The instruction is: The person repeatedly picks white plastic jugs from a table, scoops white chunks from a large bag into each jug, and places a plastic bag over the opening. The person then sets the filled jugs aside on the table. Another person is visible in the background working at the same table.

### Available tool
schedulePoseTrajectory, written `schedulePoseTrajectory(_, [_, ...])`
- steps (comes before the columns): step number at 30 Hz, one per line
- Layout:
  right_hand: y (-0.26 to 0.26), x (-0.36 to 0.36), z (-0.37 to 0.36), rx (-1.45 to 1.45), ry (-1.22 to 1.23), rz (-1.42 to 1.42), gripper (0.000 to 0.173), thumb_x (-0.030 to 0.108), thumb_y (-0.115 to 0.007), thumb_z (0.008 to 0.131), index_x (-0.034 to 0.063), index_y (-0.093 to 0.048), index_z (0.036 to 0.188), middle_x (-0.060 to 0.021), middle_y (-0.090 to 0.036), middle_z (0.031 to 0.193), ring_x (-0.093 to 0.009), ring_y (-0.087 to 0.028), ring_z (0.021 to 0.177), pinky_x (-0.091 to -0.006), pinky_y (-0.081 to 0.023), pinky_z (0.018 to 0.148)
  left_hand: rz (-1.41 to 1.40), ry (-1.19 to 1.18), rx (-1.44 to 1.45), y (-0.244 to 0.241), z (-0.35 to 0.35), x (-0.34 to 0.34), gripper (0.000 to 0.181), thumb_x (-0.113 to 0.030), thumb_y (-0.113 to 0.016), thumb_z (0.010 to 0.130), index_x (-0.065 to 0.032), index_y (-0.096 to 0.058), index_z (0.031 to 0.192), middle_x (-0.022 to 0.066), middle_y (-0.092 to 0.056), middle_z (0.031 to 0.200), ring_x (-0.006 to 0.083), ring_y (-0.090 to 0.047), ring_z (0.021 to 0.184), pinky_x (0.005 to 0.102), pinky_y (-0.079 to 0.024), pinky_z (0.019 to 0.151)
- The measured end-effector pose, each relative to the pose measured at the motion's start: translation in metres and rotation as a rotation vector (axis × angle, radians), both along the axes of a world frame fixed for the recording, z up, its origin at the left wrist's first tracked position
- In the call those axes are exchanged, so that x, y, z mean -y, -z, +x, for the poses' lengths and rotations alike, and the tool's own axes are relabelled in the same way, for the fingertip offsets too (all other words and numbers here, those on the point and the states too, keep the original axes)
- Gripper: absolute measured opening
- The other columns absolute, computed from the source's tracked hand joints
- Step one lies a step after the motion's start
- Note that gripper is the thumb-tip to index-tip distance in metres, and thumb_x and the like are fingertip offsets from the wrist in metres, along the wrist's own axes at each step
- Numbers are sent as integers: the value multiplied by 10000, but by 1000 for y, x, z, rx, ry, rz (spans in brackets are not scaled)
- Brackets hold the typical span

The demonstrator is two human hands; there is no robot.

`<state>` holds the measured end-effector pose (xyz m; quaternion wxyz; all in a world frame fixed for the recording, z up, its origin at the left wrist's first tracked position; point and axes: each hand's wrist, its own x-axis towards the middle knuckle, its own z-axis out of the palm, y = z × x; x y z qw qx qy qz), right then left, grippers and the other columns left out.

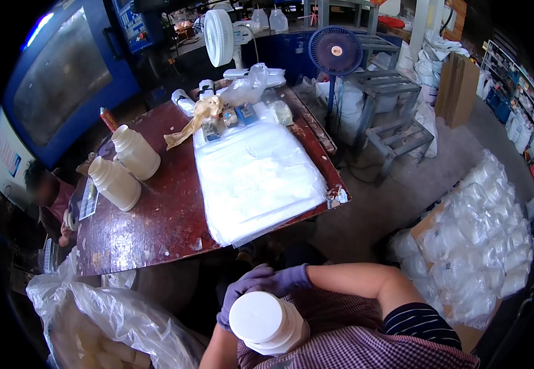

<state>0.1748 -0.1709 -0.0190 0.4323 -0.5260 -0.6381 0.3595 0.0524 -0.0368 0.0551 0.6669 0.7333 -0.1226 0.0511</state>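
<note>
Both of my hands wear purple gloves and rest together over my lap, one lying across the other. My left hand (237, 295) is beside a capped white plastic bottle (267, 323), which is held against my checked apron; its grip is partly hidden. My right hand (280, 281) lies over the left wrist area, behind the bottle's lid, with its fingers partly hidden. On the red wooden table (165, 226) two uncapped off-white plastic bottles (115, 183) (136, 152) stand close together. A stack of clear plastic bags (262, 180) covers the table's right part.
A large plastic-lined bag of bottles (110, 341) is at lower left. Bagged containers (470, 249) are piled at right. Two fans (220, 39) (336, 50) and metal steps (396, 133) stand beyond the table. Another person (54, 198) sits at its left side.
</note>
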Motion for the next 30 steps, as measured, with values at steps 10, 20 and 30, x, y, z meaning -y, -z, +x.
schedulePoseTrajectory(10, [-117,37,225,26,760,-53,190,179,-618,924,50,-698,1039,-87,-709,986,-164,-652,909,-312,-514,834,-161,-489,-599,-3,2,-19,404,-327,-567,985,51,-675,1080,17,-652,755,80,-567,645,213,-445,583])
schedulePoseTrajectory(20, [-105,67,203,169,895,283,136,72,-617,904,0,-663,1011,-133,-672,967,-218,-677,885,-299,-526,768,-32,-869,-472,-10,29,-29,326,-279,-550,967,1,-712,927,20,-658,775,118,-589,740,275,-460,698])
schedulePoseTrajectory(30, [-93,178,97,-323,755,-210,186,106,-619,933,-1,-685,1071,-99,-712,1014,-148,-668,962,-282,-524,861,225,-1477,250,-105,17,-139,297,-243,-561,963,16,-703,987,56,-684,884,127,-611,811,290,-481,737])
